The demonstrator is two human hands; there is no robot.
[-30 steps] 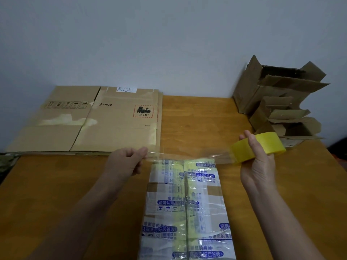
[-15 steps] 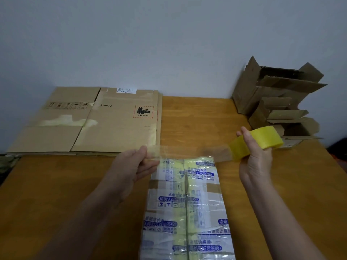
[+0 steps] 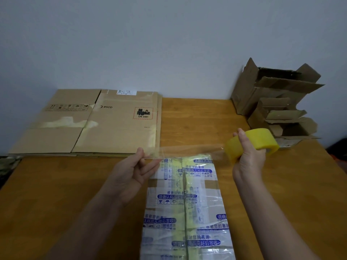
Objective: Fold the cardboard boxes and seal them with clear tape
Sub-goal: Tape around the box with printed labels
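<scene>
Tape is the business of this moment: a clear tape strip (image 3: pixel 187 150) runs level across the centre of the frame, drawn taut between the two hands. The left hand (image 3: pixel 131 175), centre-left, pinches the free end between thumb and forefinger. Its other fingers hang loosely spread below, probably to keep them off the sticky side. The right hand (image 3: pixel 247 158), centre-right, is curled round the yellow tape roll (image 3: pixel 259 139), thumb over the top, so the roll can turn and pay out film while the strip is kept tight.

The strip hangs just above the far end of the taped box (image 3: pixel 184 203), which lies flat on the wooden table (image 3: pixel 56 194) in the lower centre of the frame. That box is already wrapped in printed and clear film along its centre seam. Whether the strip touches it cannot be told. Held crosswise to that seam, the strip looks meant to come down over the box's far edge and bind the flaps there.

In the upper left lie flattened cardboard boxes (image 3: pixel 93 124), stacked and not yet folded. In the upper right, against the wall (image 3: pixel 169 44), stand opened boxes (image 3: pixel 277 102) with their flaps up. Much of the task appears to remain.
</scene>
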